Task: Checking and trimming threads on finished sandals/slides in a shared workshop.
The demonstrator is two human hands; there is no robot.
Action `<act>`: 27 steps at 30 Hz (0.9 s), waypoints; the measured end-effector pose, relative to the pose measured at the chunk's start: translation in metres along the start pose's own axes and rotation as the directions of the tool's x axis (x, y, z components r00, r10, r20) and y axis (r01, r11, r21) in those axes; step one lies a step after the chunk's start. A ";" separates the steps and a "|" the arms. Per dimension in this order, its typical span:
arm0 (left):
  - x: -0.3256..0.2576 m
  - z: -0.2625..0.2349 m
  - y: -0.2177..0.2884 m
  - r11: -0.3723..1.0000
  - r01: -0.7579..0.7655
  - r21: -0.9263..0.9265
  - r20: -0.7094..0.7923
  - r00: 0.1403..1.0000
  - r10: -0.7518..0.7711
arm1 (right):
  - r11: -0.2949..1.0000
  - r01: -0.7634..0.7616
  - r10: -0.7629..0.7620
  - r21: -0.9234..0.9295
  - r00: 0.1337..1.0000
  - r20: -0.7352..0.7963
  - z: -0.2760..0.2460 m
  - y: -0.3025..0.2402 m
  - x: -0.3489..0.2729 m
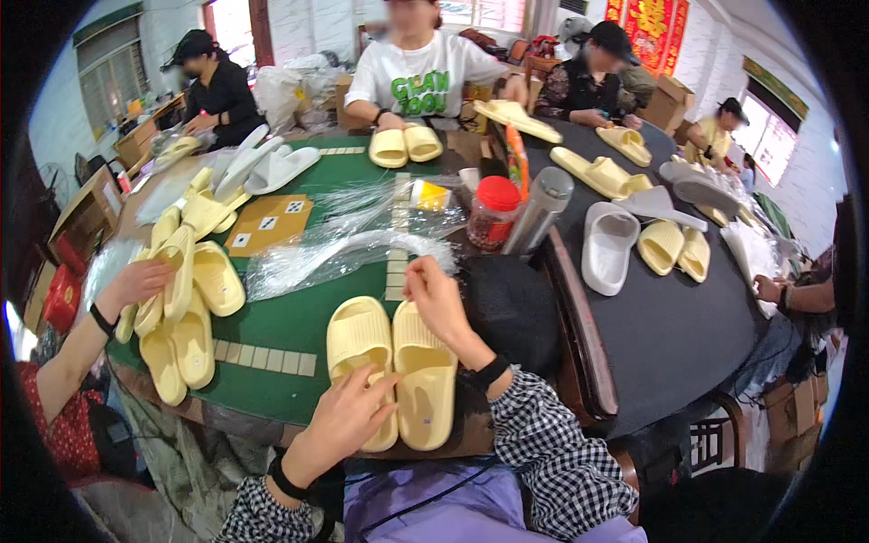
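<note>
Head view: yellow slippers (pixel 394 366) between hands (pixel 348 412).

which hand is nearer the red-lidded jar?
Right. The right hand is at the toe end of the yellow slipper pair, just below-left of the red-lidded jar. The left hand rests at the pair's heel end, farther away.

pair of slippers (pixel 391 369) on counter (pixel 299 319) nr its front edge; plastic bag (pixel 339 255) just behind pair, slipper pile (pixel 181 299) left of it, jar (pixel 493 213) + flask (pixel 539 210) behind-right.
</note>
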State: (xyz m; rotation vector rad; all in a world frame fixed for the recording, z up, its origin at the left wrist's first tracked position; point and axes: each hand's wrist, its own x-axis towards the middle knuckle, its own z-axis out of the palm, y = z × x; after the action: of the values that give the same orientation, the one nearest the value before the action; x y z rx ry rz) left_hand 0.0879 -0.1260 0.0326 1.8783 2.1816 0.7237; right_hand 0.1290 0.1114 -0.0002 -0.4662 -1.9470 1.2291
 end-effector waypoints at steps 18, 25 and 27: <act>0.016 0.027 -0.019 0.918 -0.087 0.386 0.057 0.996 0.071 | 0.796 0.269 -0.468 -0.542 0.841 -0.271 -0.177 -0.130 0.104; 0.014 0.028 -0.022 0.938 -0.136 0.319 -0.014 0.989 0.148 | 0.447 -0.261 -0.406 -0.855 0.793 -0.455 -0.344 -0.007 0.067; 0.016 0.036 -0.022 0.939 -0.139 0.314 -0.069 0.983 0.168 | 0.470 -0.368 -0.293 -0.802 0.793 -0.535 -0.374 0.014 0.041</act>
State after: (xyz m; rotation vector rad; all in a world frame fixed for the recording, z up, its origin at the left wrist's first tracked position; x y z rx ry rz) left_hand 0.0811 -0.1037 -0.0055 2.2291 2.3401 0.5306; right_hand 0.3888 0.3684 0.0927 -1.2806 -1.8018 -0.1464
